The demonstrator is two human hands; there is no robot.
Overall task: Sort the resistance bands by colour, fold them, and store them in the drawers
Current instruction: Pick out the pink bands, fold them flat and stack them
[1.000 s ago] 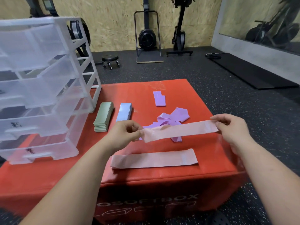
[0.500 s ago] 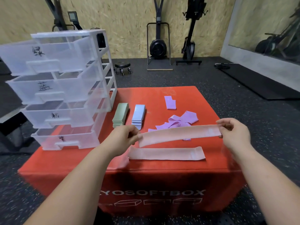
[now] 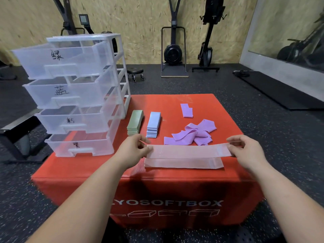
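Held pink band (image 3: 189,151) lowered (by left hand (image 3: 133,149), right hand (image 3: 247,151)), onto flat pink band (image 3: 184,163), perhaps touching

Left hand (image 3: 133,149) and right hand (image 3: 245,151) each pinch one end of a pink band (image 3: 189,151), held flat just above a second pink band (image 3: 184,163) on the red soft box (image 3: 157,188). Green stack (image 3: 135,122), blue stack (image 3: 153,124), loose purple bands (image 3: 194,133) behind. Drawer unit (image 3: 77,95) at left, four drawers pulled out.

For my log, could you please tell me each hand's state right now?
Left hand: pinching the held pink band at its left end.
Right hand: pinching the same band's right end.
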